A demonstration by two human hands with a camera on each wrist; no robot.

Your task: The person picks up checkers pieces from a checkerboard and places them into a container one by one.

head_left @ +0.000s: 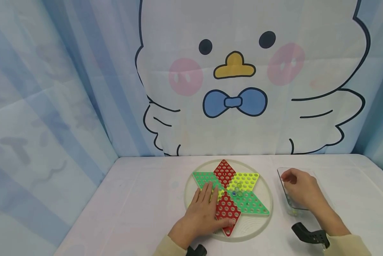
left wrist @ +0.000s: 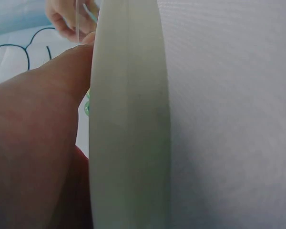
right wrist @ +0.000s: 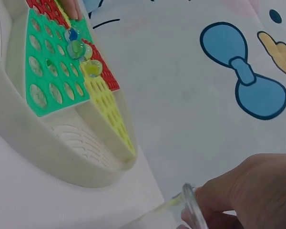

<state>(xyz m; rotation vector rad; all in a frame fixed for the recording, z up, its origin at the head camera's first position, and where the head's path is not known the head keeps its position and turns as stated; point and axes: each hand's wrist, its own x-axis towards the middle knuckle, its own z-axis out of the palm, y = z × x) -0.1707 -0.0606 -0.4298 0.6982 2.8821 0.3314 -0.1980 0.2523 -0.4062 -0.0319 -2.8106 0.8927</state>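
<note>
A star-shaped Chinese checkers board (head_left: pixel 249 202) in red, green and yellow sits in a round cream tray (head_left: pixel 191 209). My left hand (head_left: pixel 202 213) lies spread over its left side, the thumb across the near red point. Several glass marbles (right wrist: pixel 78 50) are clustered on the board near its middle, to the right of that hand. On the right, my right hand (head_left: pixel 301 188) is at a clear plastic box (head_left: pixel 285 193), with curled fingers at its rim (right wrist: pixel 194 207). Some marbles (head_left: pixel 293 212) show at the box's near left corner.
A pale cloth covers the table (head_left: pixel 121 206). Behind stands a curtain (head_left: pixel 236 135) printed with a white cartoon bird. Dark wrist mounts (head_left: pixel 311 234) sit by the sleeves. The round tray's raised rim (left wrist: pixel 128 119) stands close to the left wrist.
</note>
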